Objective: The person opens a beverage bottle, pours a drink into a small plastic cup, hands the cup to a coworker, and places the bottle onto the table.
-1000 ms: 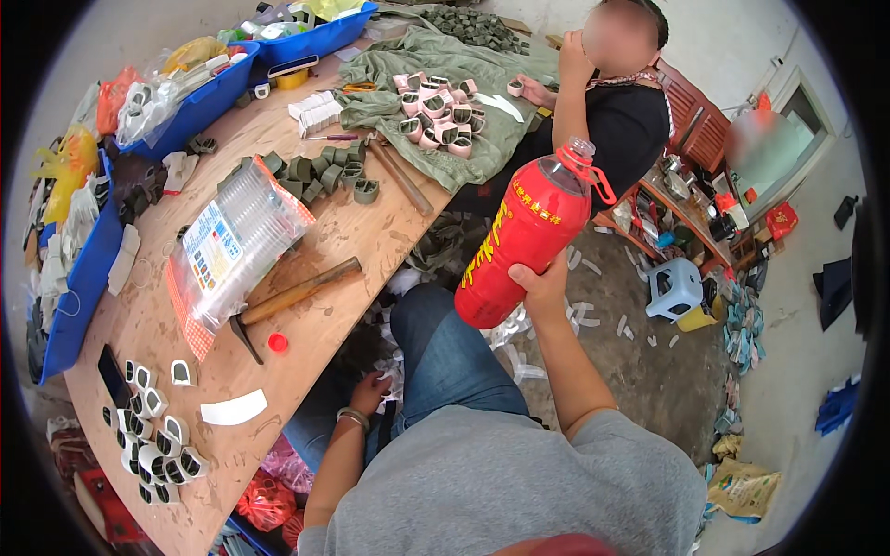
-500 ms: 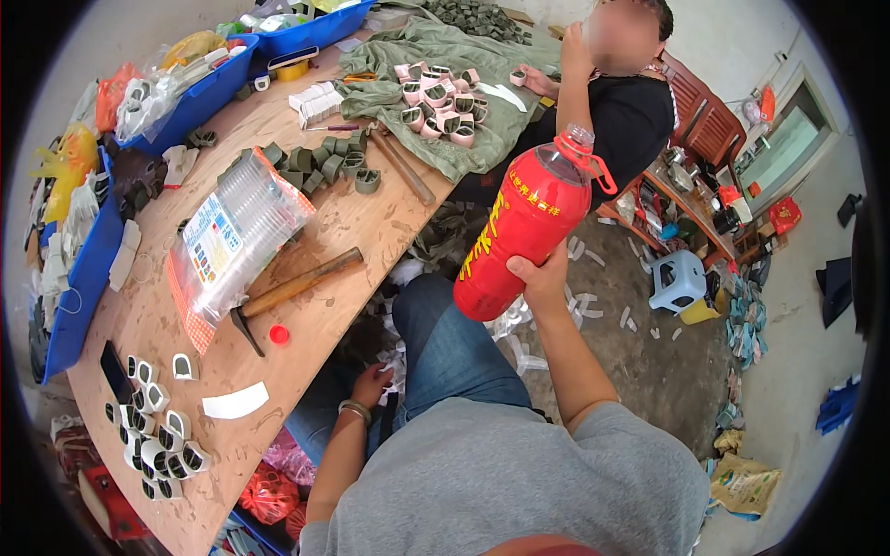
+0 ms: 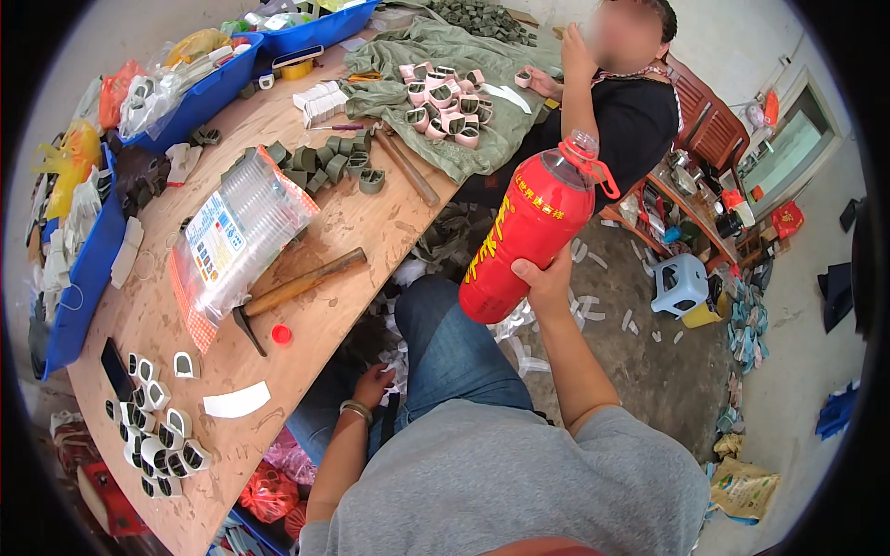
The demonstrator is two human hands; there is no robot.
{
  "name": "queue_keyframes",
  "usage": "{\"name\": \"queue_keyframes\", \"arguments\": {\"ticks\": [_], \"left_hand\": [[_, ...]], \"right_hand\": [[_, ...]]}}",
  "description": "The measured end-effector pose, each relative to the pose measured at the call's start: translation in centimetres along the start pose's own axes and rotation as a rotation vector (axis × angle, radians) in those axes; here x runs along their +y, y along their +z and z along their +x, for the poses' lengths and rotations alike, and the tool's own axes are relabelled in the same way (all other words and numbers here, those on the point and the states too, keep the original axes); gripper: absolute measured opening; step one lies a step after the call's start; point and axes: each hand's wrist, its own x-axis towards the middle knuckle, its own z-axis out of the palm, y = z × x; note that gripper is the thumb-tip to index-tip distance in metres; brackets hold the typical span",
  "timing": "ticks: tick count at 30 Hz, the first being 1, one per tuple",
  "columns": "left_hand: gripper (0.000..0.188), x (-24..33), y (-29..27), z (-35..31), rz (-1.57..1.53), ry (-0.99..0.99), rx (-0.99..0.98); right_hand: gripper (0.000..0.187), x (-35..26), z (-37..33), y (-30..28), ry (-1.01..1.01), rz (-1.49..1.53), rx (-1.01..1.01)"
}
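My right hand (image 3: 547, 281) is wrapped round a large red bottle (image 3: 528, 232), low on its side. The bottle leans to the right above my lap, its clear neck uncapped and a red carrying loop round it. A red cap (image 3: 281, 334) lies on the wooden table (image 3: 324, 320). Beside my thigh hangs my left hand (image 3: 373, 385), a band round its wrist. Its fingers look loosely apart with nothing seen in them, though they are small and in shade.
A hammer (image 3: 306, 283) and a bag of plastic cups (image 3: 241, 232) lie on the table, near white rings (image 3: 162, 435) and green rings (image 3: 324, 162). Across the corner, a co-worker (image 3: 630, 120) sits by pink pieces (image 3: 450, 107) on green cloth. A blue stool (image 3: 680, 284) stands right.
The view has shifted very slightly. The bottle stays tilted in my right hand, and my left hand keeps its place.
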Motion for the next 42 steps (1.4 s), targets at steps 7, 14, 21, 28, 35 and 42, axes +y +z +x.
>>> {"name": "queue_keyframes", "arguments": {"ticks": [7,14,21,28,35,42], "left_hand": [[0.054,0.0,0.1,0.0,-0.015,0.01,0.004],[0.055,-0.5,0.0,0.3,-0.006,0.012,-0.002],[0.045,-0.1,0.0,0.1,0.025,0.001,-0.004],[0.046,0.9,0.2,-0.1,0.055,0.028,-0.023],[0.054,0.4,0.3,0.5,0.016,0.032,-0.053],[0.059,0.1,0.2,0.8,0.041,0.103,-0.064]], "right_hand": [[0.085,0.1,0.2,0.1,0.0,0.016,0.003],[0.083,0.6,0.9,-1.0,0.029,0.009,0.023],[0.078,-1.0,3.2,-2.9,0.016,-0.057,0.086],[0.072,-2.6,5.2,-7.3,0.003,-0.292,0.165],[0.071,-4.4,6.2,-10.2,0.044,-0.482,0.145],[0.086,-4.0,6.0,-12.3,0.118,-0.659,0.127]]}}
